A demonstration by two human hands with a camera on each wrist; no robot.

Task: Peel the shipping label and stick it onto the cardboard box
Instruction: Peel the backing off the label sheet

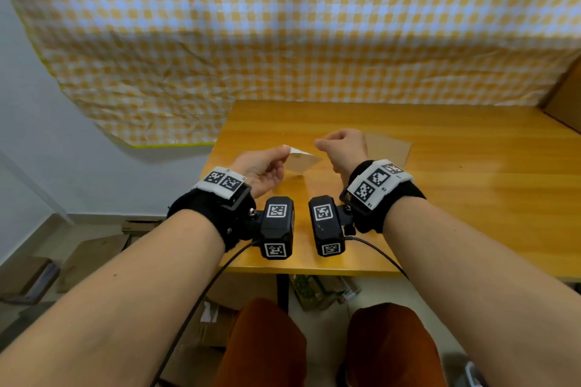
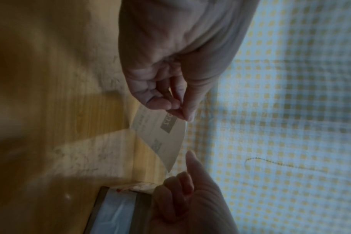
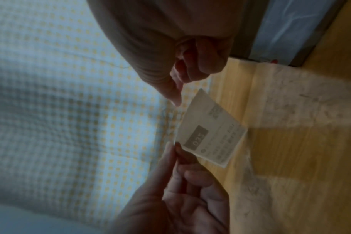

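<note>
A white shipping label (image 1: 301, 162) hangs in the air over the wooden table (image 1: 440, 198), printed side facing away from me. My left hand (image 1: 287, 152) pinches its left corner between thumb and fingers. The wrist views show the print: a dark block reading 025 on the label (image 3: 210, 131), and the left hand (image 2: 179, 113) gripping that end. My right hand (image 1: 323, 144) hovers by the label's other end, fingers curled, thumb (image 3: 175, 98) out close to the corner without clearly touching. A flat brown cardboard box (image 1: 388, 148) lies on the table behind the right hand.
A yellow checked cloth (image 1: 283, 25) covers the wall behind the table. A larger brown box (image 1: 566, 97) stands at the table's far right edge. Cardboard scraps (image 1: 94, 254) lie on the floor to the left, and my knees sit under the near table edge.
</note>
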